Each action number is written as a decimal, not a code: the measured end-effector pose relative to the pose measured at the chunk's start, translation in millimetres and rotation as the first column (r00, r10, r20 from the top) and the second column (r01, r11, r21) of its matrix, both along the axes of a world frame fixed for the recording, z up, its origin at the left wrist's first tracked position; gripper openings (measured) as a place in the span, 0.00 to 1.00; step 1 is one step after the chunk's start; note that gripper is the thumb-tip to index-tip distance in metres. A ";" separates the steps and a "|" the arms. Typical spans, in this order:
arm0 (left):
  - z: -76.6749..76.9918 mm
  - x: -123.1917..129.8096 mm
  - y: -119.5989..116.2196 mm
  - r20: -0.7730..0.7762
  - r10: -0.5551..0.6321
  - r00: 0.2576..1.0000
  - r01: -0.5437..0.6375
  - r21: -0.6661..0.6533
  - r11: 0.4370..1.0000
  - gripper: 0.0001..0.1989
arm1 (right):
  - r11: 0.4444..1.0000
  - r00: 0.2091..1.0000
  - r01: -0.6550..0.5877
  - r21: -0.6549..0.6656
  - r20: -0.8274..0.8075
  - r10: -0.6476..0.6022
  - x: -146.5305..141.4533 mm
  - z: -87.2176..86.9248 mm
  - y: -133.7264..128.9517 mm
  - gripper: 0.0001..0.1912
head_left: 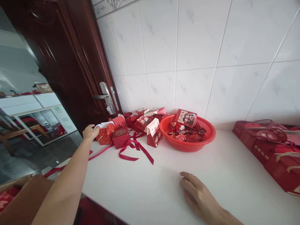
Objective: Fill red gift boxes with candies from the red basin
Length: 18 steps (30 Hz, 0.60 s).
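Observation:
My left hand [90, 132] reaches to the far left of the white table, its fingers closed at the edge of an orange-red patterned gift box [105, 134]; its fingertips are partly hidden. Beside that box stands a dark red gift box [120, 137] with a gold round emblem and a long crimson ribbon [144, 151]. A small house-shaped box [154, 133] with printed cartoon figures is close to a red plastic basket [187, 146]. Wrapped candies [185, 134] and a flat printed box [186, 118] lie in the basket. My right hand [195, 193] rests on the tabletop, empty, fingers loosely bent.
More red boxes [142, 122] crowd against the tiled wall [197, 53]. Large red gift bags [264, 147] line the right side. At lower left is an open cardboard carton [25, 200] with red items. A brown door [70, 62] with a metal handle stands behind.

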<state>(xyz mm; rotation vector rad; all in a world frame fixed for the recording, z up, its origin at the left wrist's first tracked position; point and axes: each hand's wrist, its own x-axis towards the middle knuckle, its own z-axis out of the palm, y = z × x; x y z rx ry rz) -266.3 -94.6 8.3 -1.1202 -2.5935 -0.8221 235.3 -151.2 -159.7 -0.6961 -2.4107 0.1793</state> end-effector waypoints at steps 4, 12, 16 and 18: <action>8.4 29.7 -3.0 -0.043 -0.007 0.999 0.010 0.073 0.997 0.22 | 1.000 1.000 -0.004 -0.014 0.003 0.004 -0.1 0.0 0.0 0.12; -10.2 91.6 23.8 -0.027 -0.274 0.961 0.246 -0.364 0.898 0.36 | 0.993 1.000 0.011 -0.114 0.014 -0.010 -2.8 2.3 -0.7 0.13; -29.3 87.2 41.8 -0.019 -0.206 0.978 0.193 -0.273 0.942 0.40 | 0.985 1.000 0.019 -0.169 0.011 -0.017 -5.4 4.3 1.4 0.12; -27.5 77.0 45.8 -0.003 -0.231 0.973 0.227 -0.165 0.960 0.44 | 0.983 1.000 0.020 -0.183 0.002 -0.020 -6.0 3.9 3.8 0.11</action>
